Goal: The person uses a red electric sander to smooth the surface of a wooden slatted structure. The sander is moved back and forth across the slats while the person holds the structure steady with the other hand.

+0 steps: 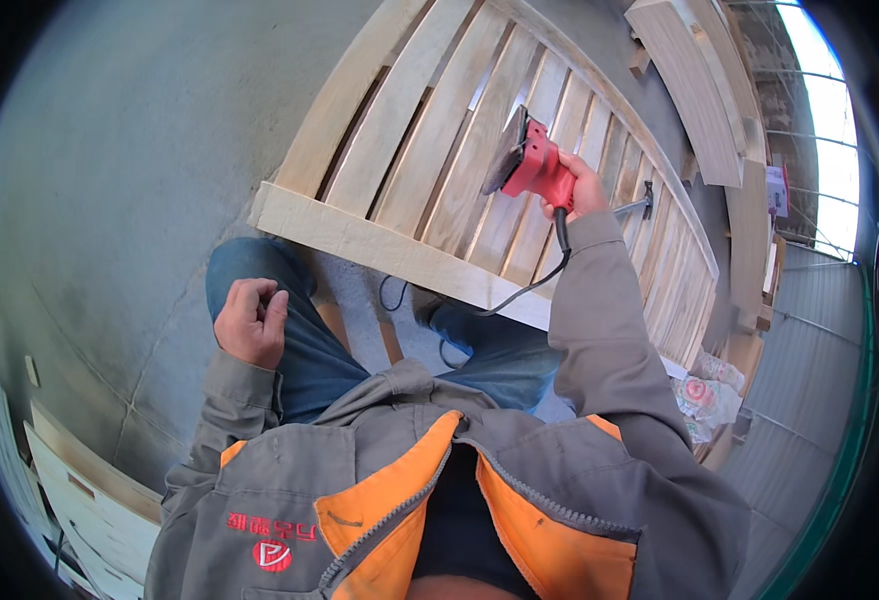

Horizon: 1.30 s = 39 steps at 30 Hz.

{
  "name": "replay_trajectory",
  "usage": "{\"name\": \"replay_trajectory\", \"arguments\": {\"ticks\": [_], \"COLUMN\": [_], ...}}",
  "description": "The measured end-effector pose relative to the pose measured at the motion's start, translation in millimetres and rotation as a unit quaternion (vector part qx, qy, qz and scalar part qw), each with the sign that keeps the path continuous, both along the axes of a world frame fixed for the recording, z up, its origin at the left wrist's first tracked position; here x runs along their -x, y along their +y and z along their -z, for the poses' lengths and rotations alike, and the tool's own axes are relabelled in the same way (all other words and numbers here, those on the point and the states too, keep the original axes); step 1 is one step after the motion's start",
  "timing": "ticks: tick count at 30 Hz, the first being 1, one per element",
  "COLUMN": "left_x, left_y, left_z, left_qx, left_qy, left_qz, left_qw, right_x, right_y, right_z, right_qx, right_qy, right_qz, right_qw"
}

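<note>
A red electric sander (538,172) is in my right hand (582,190), with its fingers wrapped round the body. The sander is tilted, its dark sanding pad turned to the left above the slats. Its black cord (530,290) runs down past my sleeve and over the frame's near edge. Below it lies a slatted wooden panel (400,140) with a curved outer rail. My left hand (252,320) rests on my left knee, curled into a loose fist with nothing visible in it.
A hammer (648,200) lies on the slats right of my right hand. Wooden boards (695,90) are stacked at the far right. A crumpled plastic bag (708,400) sits at the right. A pale panel (90,510) stands at the lower left, beside the concrete floor (150,180).
</note>
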<state>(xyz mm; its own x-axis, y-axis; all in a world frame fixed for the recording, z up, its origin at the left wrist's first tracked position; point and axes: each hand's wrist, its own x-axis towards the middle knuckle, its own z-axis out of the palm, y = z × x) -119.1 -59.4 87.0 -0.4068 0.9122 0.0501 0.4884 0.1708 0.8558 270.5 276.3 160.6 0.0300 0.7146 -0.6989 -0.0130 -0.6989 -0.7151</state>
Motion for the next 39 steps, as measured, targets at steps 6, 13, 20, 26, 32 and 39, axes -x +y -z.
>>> {"name": "replay_trajectory", "arguments": {"ticks": [6, 13, 20, 26, 32, 39], "left_x": [-1.9, -3.2, -2.1, -1.6, -0.6, -4.2], "left_y": [2.7, 2.1, 0.7, -0.1, 1.5, 4.2], "left_z": [-1.5, 0.0, 3.5, 4.1, 1.2, 2.9], "left_qx": [0.011, 0.018, 0.001, 0.004, 0.006, 0.008], "left_qy": [-0.005, -0.001, 0.008, 0.011, 0.024, 0.025], "left_qz": [0.007, 0.005, -0.003, 0.004, 0.010, 0.018], "left_qw": [1.000, 1.000, 1.000, 1.000, 1.000, 0.999], "right_x": [1.9, 1.2, 1.2, 2.3, 12.9, 13.4], "right_y": [-38.1, -86.2, -58.2, 26.0, 38.5, -45.4], "right_z": [0.7, 0.8, 4.3, 8.1, 1.4, 3.4], "right_qx": [-0.004, 0.010, -0.021, -0.039, -0.045, -0.053], "right_qy": [-0.014, -0.003, 0.018, 0.005, -0.010, -0.017], "right_qz": [-0.002, 0.000, -0.016, -0.024, -0.032, -0.022], "right_qw": [1.000, 1.000, 0.999, 0.999, 0.998, 0.998]}}
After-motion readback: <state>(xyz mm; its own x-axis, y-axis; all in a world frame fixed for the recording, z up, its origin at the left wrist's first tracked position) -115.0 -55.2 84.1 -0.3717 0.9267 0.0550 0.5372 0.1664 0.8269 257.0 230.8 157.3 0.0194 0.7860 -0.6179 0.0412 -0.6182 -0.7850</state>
